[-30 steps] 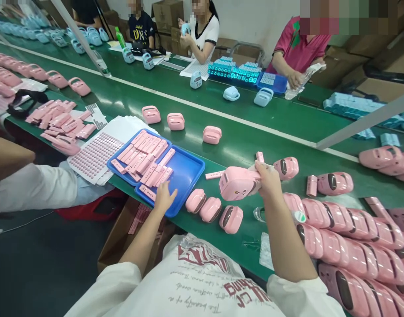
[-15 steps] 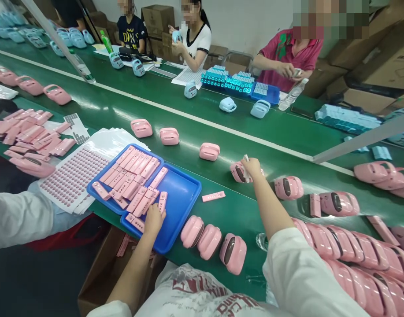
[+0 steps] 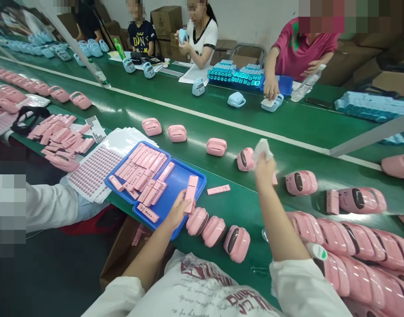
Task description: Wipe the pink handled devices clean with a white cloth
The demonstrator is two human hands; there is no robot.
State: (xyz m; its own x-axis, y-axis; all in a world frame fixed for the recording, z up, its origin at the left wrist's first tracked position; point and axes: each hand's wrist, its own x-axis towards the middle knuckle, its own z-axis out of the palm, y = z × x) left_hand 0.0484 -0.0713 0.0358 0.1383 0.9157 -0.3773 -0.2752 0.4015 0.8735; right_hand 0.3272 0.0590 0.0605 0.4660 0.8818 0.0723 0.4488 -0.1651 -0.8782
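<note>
My left hand (image 3: 178, 210) grips a long pink rectangular piece (image 3: 191, 193), tilted upright over the right side of a blue tray (image 3: 175, 174). More of these pink pieces (image 3: 145, 160) lie heaped in the tray, and one loose pink strip (image 3: 218, 189) rests on the table to its right. A crumpled white cloth (image 3: 263, 149) sticks up from the closed fingers of my right hand (image 3: 265, 172), raised beside a rounded pink case with a dark window (image 3: 246, 159). Nearer my body stand a few rounded pink cases (image 3: 214, 231).
Rows of pink cases (image 3: 350, 237) fill the right side. Printed sheets (image 3: 92, 174) and a pile of pink pieces (image 3: 61, 134) lie left. Across the green belt (image 3: 188, 114), co-workers handle light-blue cases (image 3: 236, 99). A slanted white post (image 3: 370, 132) rises at right.
My left hand has lifted a pink piece from the pile and moved right. My right hand has come off the pink case with the cloth. Opposite, a co-worker's hand now reaches down to a blue case.
</note>
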